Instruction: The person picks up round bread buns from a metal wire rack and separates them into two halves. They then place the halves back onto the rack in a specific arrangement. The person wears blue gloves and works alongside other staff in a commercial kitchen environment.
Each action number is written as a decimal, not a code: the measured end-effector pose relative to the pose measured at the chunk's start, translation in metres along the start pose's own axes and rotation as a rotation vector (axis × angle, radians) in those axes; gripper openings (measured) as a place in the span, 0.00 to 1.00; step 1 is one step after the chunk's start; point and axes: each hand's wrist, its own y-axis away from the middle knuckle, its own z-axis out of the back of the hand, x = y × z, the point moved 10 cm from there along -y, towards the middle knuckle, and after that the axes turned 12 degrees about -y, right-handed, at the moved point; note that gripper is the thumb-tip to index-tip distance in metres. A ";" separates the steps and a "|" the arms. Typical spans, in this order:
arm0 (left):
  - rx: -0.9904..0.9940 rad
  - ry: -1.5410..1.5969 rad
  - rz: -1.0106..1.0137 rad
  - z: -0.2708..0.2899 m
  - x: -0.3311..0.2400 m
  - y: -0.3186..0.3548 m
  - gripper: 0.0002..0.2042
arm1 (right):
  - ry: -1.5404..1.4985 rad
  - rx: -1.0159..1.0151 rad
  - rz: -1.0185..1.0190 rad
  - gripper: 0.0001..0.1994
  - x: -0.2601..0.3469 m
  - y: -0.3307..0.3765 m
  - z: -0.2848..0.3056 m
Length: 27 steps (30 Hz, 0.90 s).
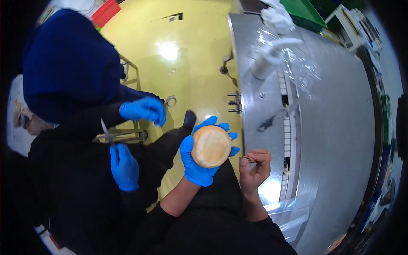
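My left hand, in a blue glove, cups a round tan, bun-like thing from below and around its side. A paler, flattish face of it points up, and its exact kind does not show. Just to the right, my bare right hand pinches a small, thin brownish piece between thumb and fingers. That piece is too small to name and stays apart from the round thing. Both hands are in front of my body, beside the metal table's near edge.
At my left, a person in a dark blue hood has blue gloves and a knife in one hand. The steel table on my right bears a plastic film roll. Beyond lies a yellow floor.
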 end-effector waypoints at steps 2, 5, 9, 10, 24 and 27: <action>-0.035 -0.106 0.090 -0.019 0.028 -0.008 0.36 | 0.054 -0.023 0.030 0.13 0.009 -0.007 0.025; -0.070 -0.233 0.189 -0.042 0.058 -0.020 0.34 | 0.121 -0.064 0.084 0.14 0.018 -0.017 0.055; -0.015 -0.229 0.223 -0.043 0.100 -0.034 0.35 | 0.174 -0.091 0.198 0.16 0.012 -0.026 0.086; -0.011 -0.196 0.273 -0.042 0.109 -0.037 0.34 | 0.180 -0.118 0.192 0.16 0.010 -0.025 0.093; 0.005 0.038 0.435 -0.052 0.096 -0.005 0.34 | 0.209 0.006 0.358 0.15 0.059 -0.013 0.070; -0.047 -0.105 0.331 -0.042 0.064 0.009 0.33 | 0.290 0.005 0.386 0.17 0.053 -0.010 0.054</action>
